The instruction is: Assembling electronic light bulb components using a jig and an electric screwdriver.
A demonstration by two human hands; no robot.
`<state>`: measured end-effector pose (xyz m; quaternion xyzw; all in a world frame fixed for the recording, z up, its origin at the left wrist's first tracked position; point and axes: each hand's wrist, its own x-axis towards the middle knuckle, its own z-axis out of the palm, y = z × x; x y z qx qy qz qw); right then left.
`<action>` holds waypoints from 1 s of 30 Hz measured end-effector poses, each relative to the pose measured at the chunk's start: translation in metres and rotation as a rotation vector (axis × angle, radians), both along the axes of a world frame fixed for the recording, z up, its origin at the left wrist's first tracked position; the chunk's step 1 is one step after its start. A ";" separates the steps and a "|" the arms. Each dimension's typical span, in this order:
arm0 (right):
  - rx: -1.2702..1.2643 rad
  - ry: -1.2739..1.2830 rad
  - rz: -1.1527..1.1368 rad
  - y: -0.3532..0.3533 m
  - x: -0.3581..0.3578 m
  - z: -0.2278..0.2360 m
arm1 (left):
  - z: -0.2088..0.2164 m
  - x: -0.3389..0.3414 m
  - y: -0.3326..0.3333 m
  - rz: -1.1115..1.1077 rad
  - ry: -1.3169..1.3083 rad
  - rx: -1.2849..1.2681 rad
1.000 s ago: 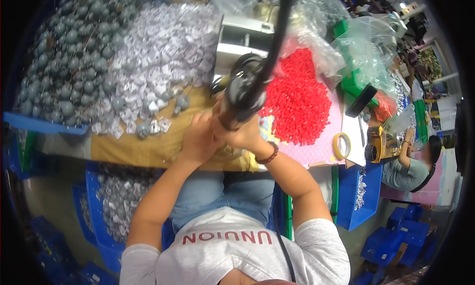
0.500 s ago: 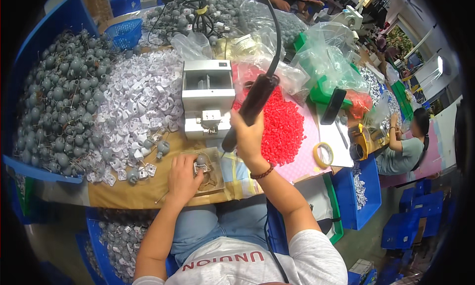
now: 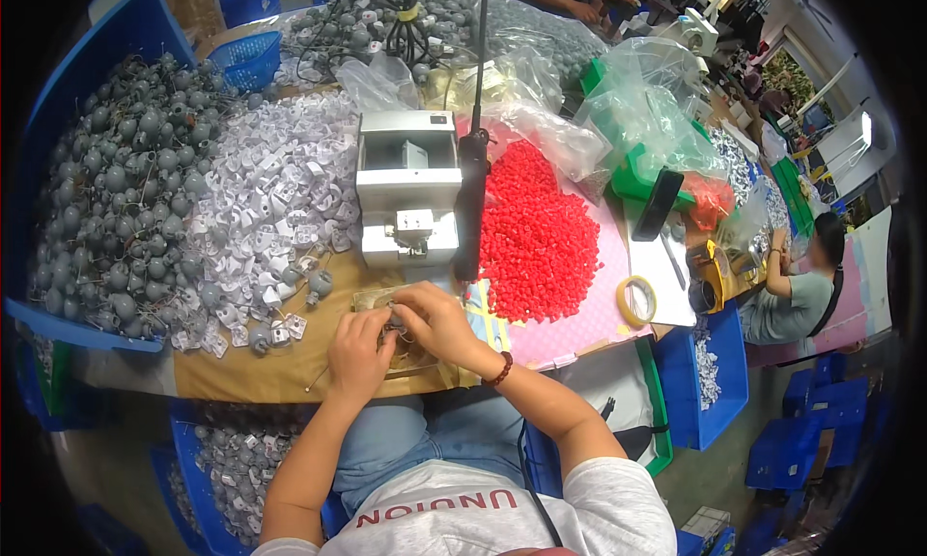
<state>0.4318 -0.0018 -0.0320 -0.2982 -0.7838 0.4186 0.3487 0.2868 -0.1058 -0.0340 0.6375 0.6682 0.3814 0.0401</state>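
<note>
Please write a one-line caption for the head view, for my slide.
Both hands, left hand and right hand, meet over a small part at the table edge, between white pieces and red pieces.

Crowded brown worktable [image 3: 290,372], blue crates [image 3: 719,401] on grey floor [image 3: 715,469], bright window [image 3: 866,131].

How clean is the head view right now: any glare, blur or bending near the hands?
Head view: evenly lit, sharp at the left hand and right hand; fisheye bends the long blue plastic bin edge; corners black; white glare at a far bright window; small held part too small to tell.
</note>
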 end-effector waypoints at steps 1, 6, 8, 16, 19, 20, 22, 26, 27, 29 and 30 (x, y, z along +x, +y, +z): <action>-0.041 -0.002 0.000 0.001 -0.002 -0.004 | 0.001 0.000 0.001 0.004 0.008 0.002; -0.232 0.008 -0.006 0.008 -0.013 -0.010 | 0.003 0.000 0.000 0.012 0.020 -0.038; -0.294 0.110 -0.010 0.006 -0.022 -0.007 | 0.004 -0.001 -0.001 0.008 0.023 -0.039; -0.886 0.529 -0.055 0.011 -0.037 -0.008 | 0.006 0.000 0.000 -0.010 0.015 -0.061; -0.983 0.570 -0.064 0.012 -0.037 -0.007 | 0.005 -0.002 0.000 -0.019 0.019 -0.063; -1.005 0.580 -0.057 0.013 -0.036 -0.007 | 0.003 -0.003 0.002 -0.025 0.028 -0.043; -1.055 0.641 -0.079 0.012 -0.037 -0.009 | -0.002 -0.006 -0.002 -0.025 0.038 -0.027; -1.202 0.799 -0.108 0.020 -0.030 -0.030 | -0.003 -0.007 0.000 -0.040 -0.012 -0.103; -1.233 0.812 -0.123 0.020 -0.028 -0.032 | -0.003 -0.007 0.000 -0.048 -0.062 -0.106; -1.264 0.798 -0.141 0.020 -0.029 -0.025 | -0.001 -0.007 -0.002 -0.050 -0.168 -0.136; -1.271 0.788 -0.120 0.018 -0.029 -0.022 | 0.000 -0.007 -0.004 -0.047 -0.224 -0.168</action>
